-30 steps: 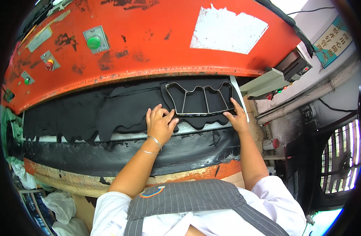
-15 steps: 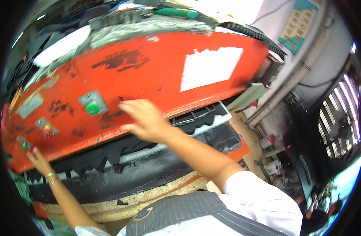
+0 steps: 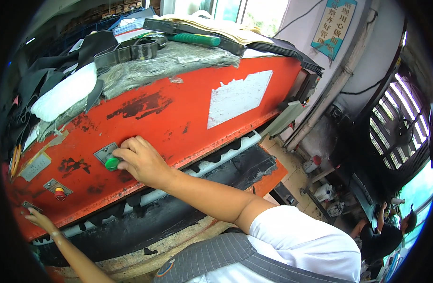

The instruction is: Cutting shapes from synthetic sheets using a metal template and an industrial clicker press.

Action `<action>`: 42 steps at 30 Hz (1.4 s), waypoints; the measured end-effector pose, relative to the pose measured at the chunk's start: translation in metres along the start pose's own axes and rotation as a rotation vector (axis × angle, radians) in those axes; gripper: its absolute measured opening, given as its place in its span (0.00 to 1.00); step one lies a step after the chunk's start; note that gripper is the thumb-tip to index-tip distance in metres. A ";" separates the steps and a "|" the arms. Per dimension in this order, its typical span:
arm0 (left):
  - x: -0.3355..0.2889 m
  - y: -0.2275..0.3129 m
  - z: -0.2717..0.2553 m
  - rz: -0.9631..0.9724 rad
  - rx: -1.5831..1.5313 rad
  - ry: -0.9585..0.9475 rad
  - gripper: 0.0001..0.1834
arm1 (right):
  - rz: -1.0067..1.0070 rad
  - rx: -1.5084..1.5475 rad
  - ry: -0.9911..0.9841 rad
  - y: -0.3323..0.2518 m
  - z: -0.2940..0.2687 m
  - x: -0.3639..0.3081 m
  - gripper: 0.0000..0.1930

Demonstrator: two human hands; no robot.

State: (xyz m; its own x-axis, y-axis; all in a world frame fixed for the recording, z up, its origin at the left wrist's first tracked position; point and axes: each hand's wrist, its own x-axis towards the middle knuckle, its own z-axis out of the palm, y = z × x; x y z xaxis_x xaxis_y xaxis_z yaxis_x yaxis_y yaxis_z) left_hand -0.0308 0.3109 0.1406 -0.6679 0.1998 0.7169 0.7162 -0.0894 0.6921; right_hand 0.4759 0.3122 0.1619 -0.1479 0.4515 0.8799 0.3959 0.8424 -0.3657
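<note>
A scuffed red machine panel [image 3: 188, 104] spans the area before me. My right hand [image 3: 143, 162] has its fingers curled together at the right edge of a large green push button [image 3: 112, 163], mounted on a square metal plate. Farther left and lower, my left hand [image 3: 41, 221] reaches the panel at a small metal plate [image 3: 31, 206]; its fingers look stretched out and cover whatever sits on that plate. Between the hands, a red-and-yellow stop button [image 3: 60, 193] stands out from its own plate, touched by neither hand.
Below the panel runs a black, worn bed [image 3: 174, 221] with a ragged white strip [image 3: 226, 153] behind it. On top lie metal cutting dies [image 3: 129, 53], a green-handled tool [image 3: 195, 39] and dark sheets. A fan [image 3: 403, 125] and a person in black [image 3: 384, 238] are at right.
My right hand has moved left to the large green button, its spread fingers now curled. My left hand has come onto the small plate, covering its green button. The whole view has shifted.
</note>
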 end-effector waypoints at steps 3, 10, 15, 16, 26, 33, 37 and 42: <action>-0.111 0.033 -0.006 0.180 0.050 -0.288 0.33 | 0.077 0.070 -0.060 0.011 -0.010 -0.050 0.22; -0.357 0.202 -0.093 0.182 -0.248 -1.304 0.05 | 0.329 -0.037 -0.975 -0.028 -0.111 -0.198 0.26; -0.407 0.243 -0.103 0.492 -0.102 -1.475 0.13 | 0.468 -0.226 -0.865 -0.039 -0.173 -0.248 0.28; -0.412 0.245 -0.104 0.445 -0.070 -1.438 0.11 | 0.470 -0.218 -0.864 -0.043 -0.170 -0.246 0.28; -0.431 0.267 -0.124 0.425 0.262 -1.650 0.20 | 0.445 -0.199 -0.956 -0.071 -0.196 -0.280 0.23; -0.466 0.324 -0.077 0.588 -0.296 -1.232 0.05 | 0.391 -0.251 -0.790 -0.007 -0.287 -0.239 0.19; -0.504 0.336 -0.056 0.606 -0.211 -1.084 0.07 | 0.336 -0.413 -0.965 0.040 -0.305 -0.230 0.23; -0.527 0.354 -0.097 0.646 -0.109 -1.189 0.10 | 0.405 -0.298 -1.270 0.021 -0.329 -0.242 0.25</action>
State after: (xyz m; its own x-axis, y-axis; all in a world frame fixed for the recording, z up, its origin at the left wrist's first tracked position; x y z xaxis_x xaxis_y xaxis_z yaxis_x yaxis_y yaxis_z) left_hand 0.5554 0.0793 0.0154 0.3957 0.8025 0.4466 0.7758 -0.5523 0.3051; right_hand 0.8182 0.1242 0.0407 -0.6350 0.7425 -0.2132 0.7649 0.5656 -0.3084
